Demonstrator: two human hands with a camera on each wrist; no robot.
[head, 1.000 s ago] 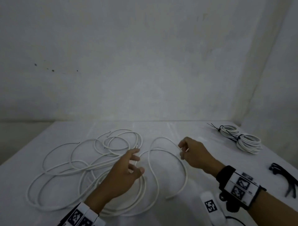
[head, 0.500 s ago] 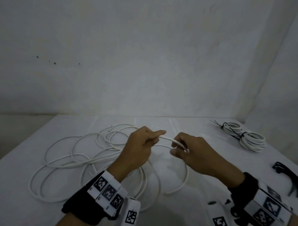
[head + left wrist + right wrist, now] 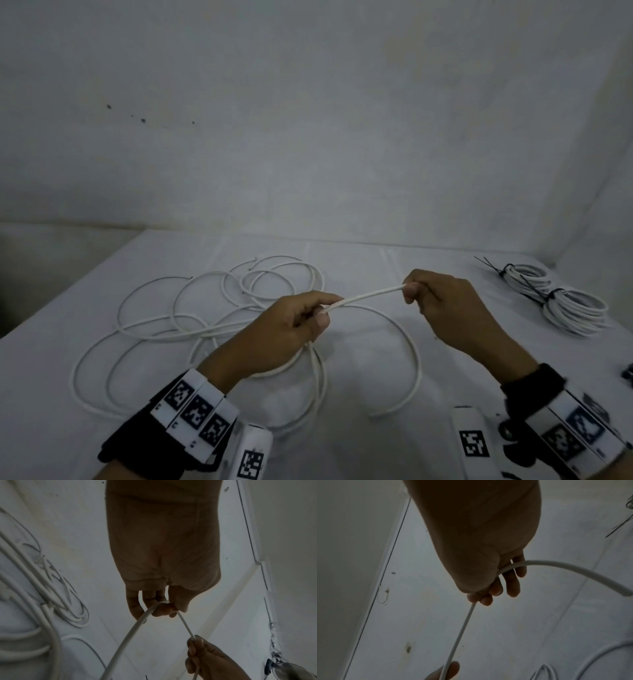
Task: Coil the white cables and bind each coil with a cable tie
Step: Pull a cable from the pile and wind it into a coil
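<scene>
Loose white cable [image 3: 144,329] lies in tangled loops on the table [image 3: 359,383], left of centre. The left hand [image 3: 291,329] pinches one strand between thumb and curled fingers [image 3: 161,609], above the table. The strand runs taut to the right hand [image 3: 445,305], whose curled fingers [image 3: 488,599] pinch it. Two bound coils [image 3: 575,308] lie at far right.

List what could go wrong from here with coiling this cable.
1. The left hand and right hand hold only a short stretch of white cable; the rest lies in overlapping loops on the table, so pulling may tangle or knot it.
2. A dragged tail could snag the two tied coils nearby.
</scene>
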